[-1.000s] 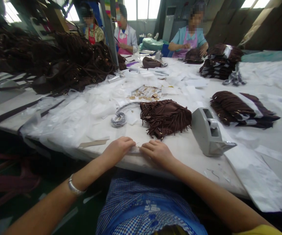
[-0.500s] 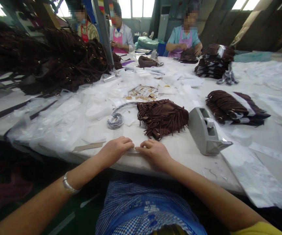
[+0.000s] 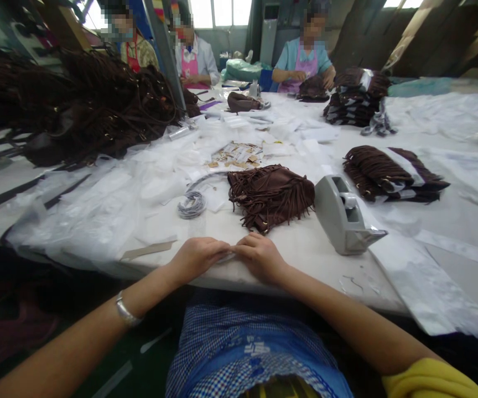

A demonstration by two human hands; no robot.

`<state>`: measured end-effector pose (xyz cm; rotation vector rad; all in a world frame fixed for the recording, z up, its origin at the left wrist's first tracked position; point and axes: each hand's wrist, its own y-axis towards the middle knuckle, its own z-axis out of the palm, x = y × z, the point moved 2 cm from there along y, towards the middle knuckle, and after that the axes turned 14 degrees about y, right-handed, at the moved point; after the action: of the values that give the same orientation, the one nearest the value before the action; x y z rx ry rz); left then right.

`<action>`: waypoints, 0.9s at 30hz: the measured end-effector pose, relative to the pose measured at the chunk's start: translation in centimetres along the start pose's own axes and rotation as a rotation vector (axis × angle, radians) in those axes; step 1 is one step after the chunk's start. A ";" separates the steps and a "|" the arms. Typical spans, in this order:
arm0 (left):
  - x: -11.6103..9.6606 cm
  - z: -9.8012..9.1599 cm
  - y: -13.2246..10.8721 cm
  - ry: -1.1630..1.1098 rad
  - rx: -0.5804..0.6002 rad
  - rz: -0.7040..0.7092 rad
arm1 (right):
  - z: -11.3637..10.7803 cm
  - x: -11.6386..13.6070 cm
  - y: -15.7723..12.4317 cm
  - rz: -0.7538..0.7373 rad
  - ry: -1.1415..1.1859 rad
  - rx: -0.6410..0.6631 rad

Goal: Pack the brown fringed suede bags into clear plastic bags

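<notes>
My left hand (image 3: 197, 256) and my right hand (image 3: 259, 256) rest side by side at the near edge of the white table (image 3: 305, 260), fingers curled, fingertips meeting over a small pale piece I cannot make out. A silver bracelet (image 3: 126, 313) circles my left wrist. Just beyond my hands lies a brown fringed suede bag (image 3: 270, 193). A grey tape dispenser (image 3: 344, 215) stands to the right of it. A coil of grey cord (image 3: 191, 205) lies to the bag's left.
A big heap of brown bags and straps (image 3: 85, 105) fills the far left. Bundled brown bags (image 3: 388, 174) lie at the right, with more stacked (image 3: 353, 105) farther back. Clear plastic bags (image 3: 98, 204) and paper tags (image 3: 237, 156) cover the table. Three people sit working at the far end.
My hands have closed together until the fingertips touch. The view has shifted a little, so everything sits slightly farther left and higher.
</notes>
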<state>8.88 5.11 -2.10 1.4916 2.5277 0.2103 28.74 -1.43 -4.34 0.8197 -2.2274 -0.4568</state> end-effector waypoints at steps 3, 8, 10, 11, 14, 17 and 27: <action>-0.3 -0.1 0.4 -0.031 0.025 -0.028 | -0.1 -0.2 -0.1 0.011 0.002 0.001; -0.5 -1.5 1.1 0.014 0.042 -0.055 | -0.9 0.0 -0.1 -0.052 -0.078 0.091; -0.4 -1.9 1.2 0.049 0.031 -0.027 | -1.2 0.2 -0.2 -0.064 -0.120 0.116; -0.3 -2.1 1.2 0.065 0.030 -0.006 | -1.2 0.3 -0.4 -0.056 -0.137 0.113; 0.0 -2.1 1.2 0.091 0.052 0.064 | -1.2 0.5 -0.7 0.042 -0.178 0.045; 0.2 -2.0 1.4 0.075 0.091 0.163 | -0.9 0.7 -0.8 0.141 -0.192 0.008; -0.8 -0.8 1.3 -0.068 -0.111 0.449 | -0.6 -1.2 0.8 0.128 0.170 0.087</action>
<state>10.18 5.02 -0.94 1.9608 2.0606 0.3503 29.51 -0.15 -4.07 0.7273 -2.1381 -0.2221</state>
